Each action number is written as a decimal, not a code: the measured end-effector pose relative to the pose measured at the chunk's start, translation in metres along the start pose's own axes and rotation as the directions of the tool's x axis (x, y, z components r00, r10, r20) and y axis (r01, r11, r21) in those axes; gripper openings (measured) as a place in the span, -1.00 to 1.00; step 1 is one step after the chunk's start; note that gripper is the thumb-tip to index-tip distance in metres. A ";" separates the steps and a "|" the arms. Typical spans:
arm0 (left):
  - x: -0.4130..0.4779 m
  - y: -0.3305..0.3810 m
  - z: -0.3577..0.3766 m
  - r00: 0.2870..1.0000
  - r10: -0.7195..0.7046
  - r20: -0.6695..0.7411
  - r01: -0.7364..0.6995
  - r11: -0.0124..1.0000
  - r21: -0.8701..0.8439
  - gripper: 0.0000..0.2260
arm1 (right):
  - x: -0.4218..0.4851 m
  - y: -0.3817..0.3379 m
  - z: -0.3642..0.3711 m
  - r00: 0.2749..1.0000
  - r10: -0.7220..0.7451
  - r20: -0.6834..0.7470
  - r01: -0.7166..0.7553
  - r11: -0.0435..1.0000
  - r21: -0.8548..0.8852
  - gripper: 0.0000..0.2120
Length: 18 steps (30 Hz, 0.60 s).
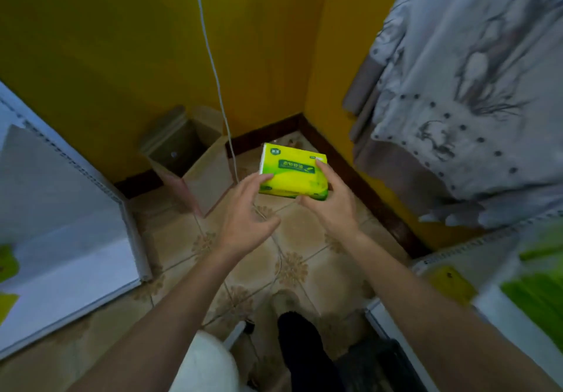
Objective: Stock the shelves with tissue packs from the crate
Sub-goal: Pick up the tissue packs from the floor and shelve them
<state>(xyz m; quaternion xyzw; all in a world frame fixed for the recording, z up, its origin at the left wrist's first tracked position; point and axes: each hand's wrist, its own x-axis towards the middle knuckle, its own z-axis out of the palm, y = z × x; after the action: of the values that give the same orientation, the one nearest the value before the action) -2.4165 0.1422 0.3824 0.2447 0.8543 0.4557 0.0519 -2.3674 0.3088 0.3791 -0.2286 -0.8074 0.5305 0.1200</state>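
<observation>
A yellow-green tissue pack (291, 172) with a green label is held up in front of me over the tiled floor. My right hand (330, 201) grips its right end, thumb under the front edge and fingers along the top. My left hand (248, 212) is spread beside the pack's left edge, its fingertips touching or nearly touching the corner. A dark crate (377, 364) shows at the bottom right, its inside hidden.
White shelves stand at the left (76, 239) and at the right (487, 269), with blurred yellow-green packs on them. An open cardboard box (189, 160) sits in the yellow-walled corner. A white cord (213, 65) hangs down. Patterned cloth (472, 87) hangs at the upper right.
</observation>
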 end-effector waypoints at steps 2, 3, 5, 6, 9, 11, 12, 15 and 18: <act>-0.034 0.028 -0.012 0.997 0.053 0.047 -0.054 0.998 0.015 -0.42 | -0.047 -0.017 -0.019 0.998 0.034 -0.046 -0.033 0.999 0.028 -0.30; -0.048 0.041 -0.016 0.996 0.067 0.065 -0.068 0.998 0.013 -0.42 | -0.067 -0.025 -0.029 0.997 0.046 -0.068 -0.044 0.999 0.031 -0.31; -0.068 0.067 -0.020 0.990 0.098 0.101 -0.098 0.995 -0.001 -0.40 | -0.100 -0.038 -0.050 0.990 0.057 -0.128 -0.055 0.998 0.018 -0.30; -0.077 0.079 -0.020 0.985 0.127 0.114 -0.127 0.992 -0.009 -0.40 | -0.114 -0.042 -0.062 0.986 0.053 -0.160 -0.052 0.999 0.008 -0.30; -0.102 0.117 -0.014 0.965 0.221 0.142 -0.218 0.975 -0.031 -0.40 | -0.155 -0.047 -0.099 0.972 0.024 -0.234 -0.027 1.000 -0.013 -0.29; -0.121 0.142 -0.004 0.944 0.283 0.167 -0.276 0.959 -0.065 -0.42 | -0.185 -0.043 -0.125 0.954 0.015 -0.298 -0.021 1.000 -0.017 -0.29; -0.132 0.153 0.004 0.931 0.317 0.182 -0.305 0.948 -0.090 -0.43 | -0.201 -0.041 -0.139 0.941 0.014 -0.337 -0.019 1.000 -0.010 -0.30; -0.172 0.181 0.029 0.900 0.380 0.215 -0.356 0.923 -0.143 -0.44 | -0.253 -0.028 -0.176 0.906 0.016 -0.423 -0.011 1.000 0.015 -0.33; -0.222 0.209 0.059 0.871 0.420 0.255 -0.373 0.903 -0.211 -0.45 | -0.317 -0.012 -0.210 0.866 0.049 -0.498 -0.051 0.999 0.011 -0.35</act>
<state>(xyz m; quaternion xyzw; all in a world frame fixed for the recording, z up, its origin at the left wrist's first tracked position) -2.1266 0.1807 0.4865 0.4754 0.7302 0.4799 0.1025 -2.0038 0.3159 0.4912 -0.3785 -0.7438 0.4554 0.3099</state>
